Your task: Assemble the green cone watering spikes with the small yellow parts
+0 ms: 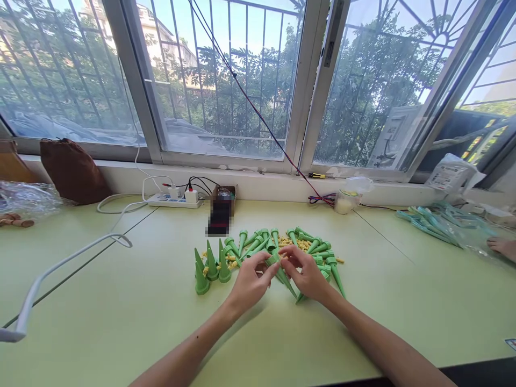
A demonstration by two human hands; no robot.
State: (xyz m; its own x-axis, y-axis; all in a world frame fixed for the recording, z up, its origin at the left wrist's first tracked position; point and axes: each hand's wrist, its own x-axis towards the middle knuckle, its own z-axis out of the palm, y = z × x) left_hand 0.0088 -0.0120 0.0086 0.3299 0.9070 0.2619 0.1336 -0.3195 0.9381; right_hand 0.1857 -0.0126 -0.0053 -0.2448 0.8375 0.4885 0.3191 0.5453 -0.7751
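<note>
Just below the center of the frame, your left hand (252,279) grips a green spike (285,279) by its wide collar, thumb against fingers, its point slanting toward the lower right. Your right hand (309,275) curls beside that collar, fingertips drawn close to it; at this size, you can't tell whether they pinch a small part or only touch the spike.

Behind your hands, loose spikes (322,246) lie fanned out around a heap of yellow pieces (303,245). Left of your left hand, a group of upright spikes (212,266) stands on the pale green table (121,301), points up. Toward the upper left you have a white power strip (173,202) and a brown bag (74,172).
</note>
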